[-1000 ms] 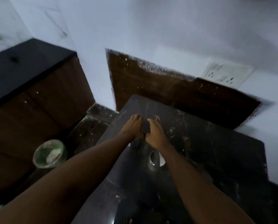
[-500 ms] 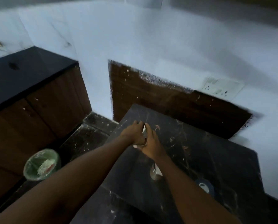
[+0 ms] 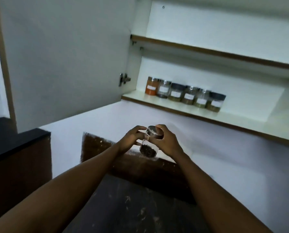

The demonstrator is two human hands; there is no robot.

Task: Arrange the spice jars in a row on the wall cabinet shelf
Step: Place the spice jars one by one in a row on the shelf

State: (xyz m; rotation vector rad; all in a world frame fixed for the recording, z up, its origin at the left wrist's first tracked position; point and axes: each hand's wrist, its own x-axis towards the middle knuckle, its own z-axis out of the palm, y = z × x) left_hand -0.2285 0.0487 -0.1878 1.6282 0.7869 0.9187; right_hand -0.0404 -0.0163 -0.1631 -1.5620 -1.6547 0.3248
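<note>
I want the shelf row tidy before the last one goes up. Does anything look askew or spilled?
Nothing spilled. The six jars on the lower shelf stand upright in a row. Only the held jar is tilted, between left hand and right hand.

Labels on the shelved jars [image 3: 184, 94] are blurred beyond reading. The held jar [image 3: 148, 145] is partly covered by both hands; its dark contents are perhaps whole spice. The lower shelf [image 3: 241, 122] is cut off at right.
</note>
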